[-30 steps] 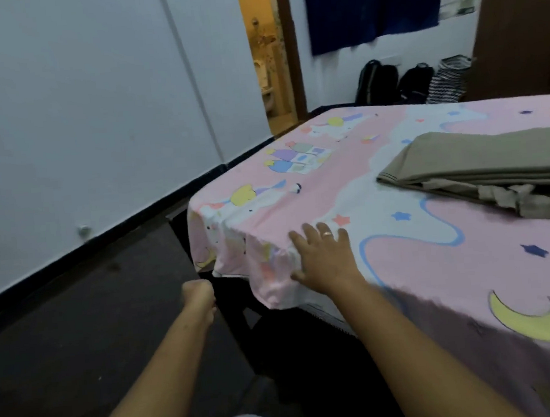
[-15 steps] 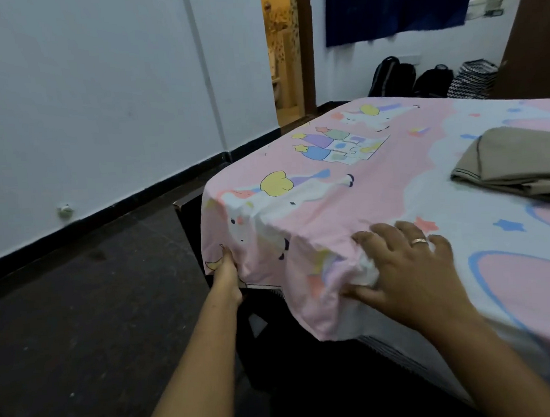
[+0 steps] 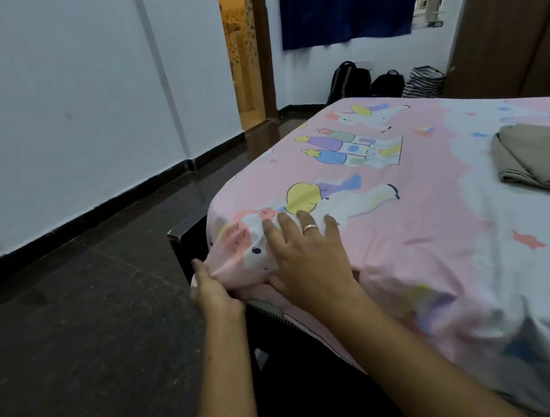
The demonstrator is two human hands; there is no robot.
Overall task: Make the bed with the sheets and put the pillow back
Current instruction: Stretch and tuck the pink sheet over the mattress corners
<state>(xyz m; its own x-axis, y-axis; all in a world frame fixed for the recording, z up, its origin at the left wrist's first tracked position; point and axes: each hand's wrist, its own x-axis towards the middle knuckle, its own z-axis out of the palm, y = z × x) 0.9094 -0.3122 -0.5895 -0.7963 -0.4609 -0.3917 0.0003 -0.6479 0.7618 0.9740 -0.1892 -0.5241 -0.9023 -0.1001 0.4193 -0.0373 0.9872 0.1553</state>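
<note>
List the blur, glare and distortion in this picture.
Head view: the sheet smears toward the lower right. Head view: the floor shines near the bright yellow doorway. Head view: the wide lens makes the wall seam lean.

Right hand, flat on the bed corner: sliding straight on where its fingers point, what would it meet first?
Likely nothing: ahead of the right hand lies only flat pink sheet to the bed's far edge. The folded tan cloth sits well right of that line.
</note>
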